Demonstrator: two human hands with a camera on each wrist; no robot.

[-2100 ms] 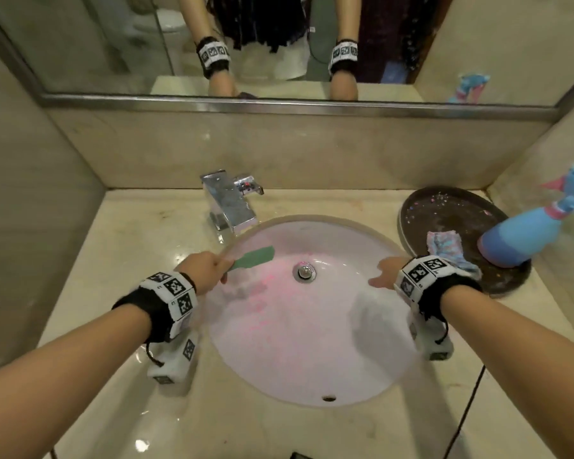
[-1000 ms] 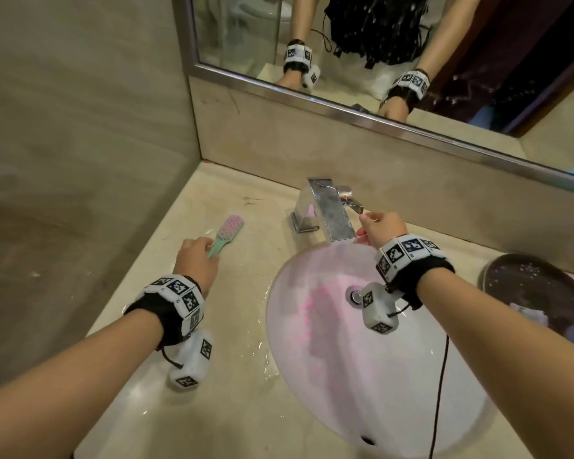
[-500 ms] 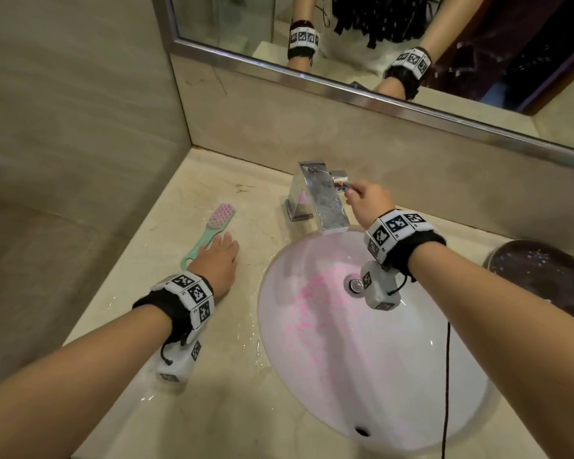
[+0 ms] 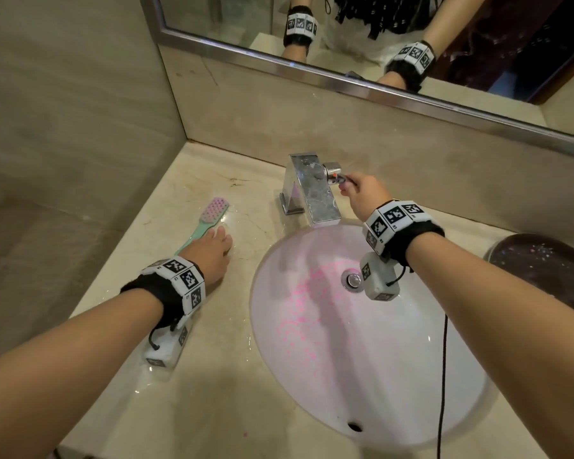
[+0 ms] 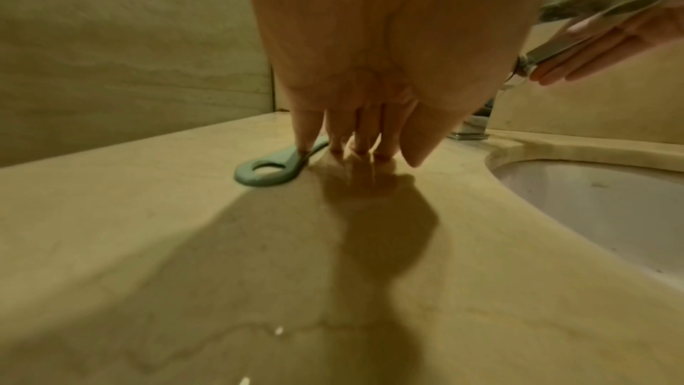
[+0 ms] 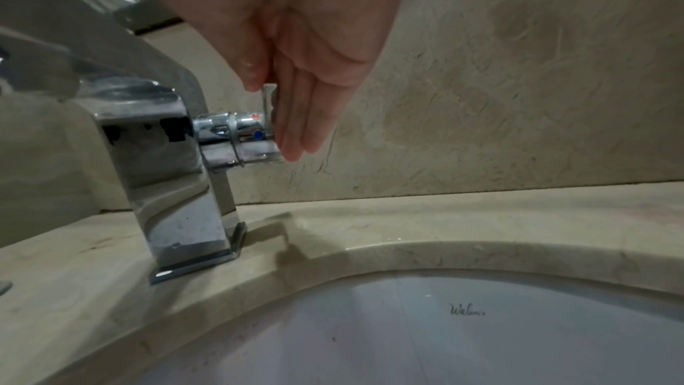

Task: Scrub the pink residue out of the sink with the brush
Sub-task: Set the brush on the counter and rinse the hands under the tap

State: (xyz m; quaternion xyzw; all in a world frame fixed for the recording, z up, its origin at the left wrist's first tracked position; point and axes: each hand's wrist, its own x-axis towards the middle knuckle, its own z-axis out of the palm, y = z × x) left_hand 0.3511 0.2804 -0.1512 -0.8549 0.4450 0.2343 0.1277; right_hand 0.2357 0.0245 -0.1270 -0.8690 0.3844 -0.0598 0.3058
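The brush [image 4: 209, 218], with a green handle and pink bristles, lies on the wet counter left of the faucet [image 4: 312, 193]. My left hand [image 4: 219, 241] rests on the counter with straight fingers. In the left wrist view one fingertip [image 5: 305, 142] touches the brush handle [image 5: 270, 170] near its ring end. My right hand [image 4: 352, 185] pinches the faucet lever [image 6: 268, 98] between thumb and fingers. The white sink [image 4: 411, 409] has pink residue [image 4: 305, 303] spread left of the drain [image 4: 353, 279]. No water runs from the spout.
A dark round tray [image 4: 544, 266] sits on the counter at the right. A black cable [image 4: 441, 376] hangs over the sink's right side. A wall closes the left, with the backsplash and mirror [image 4: 378, 44] behind.
My left hand laid the brush on the counter, let go of its handle and flattened beside it. My right hand has stayed at the faucet lever.
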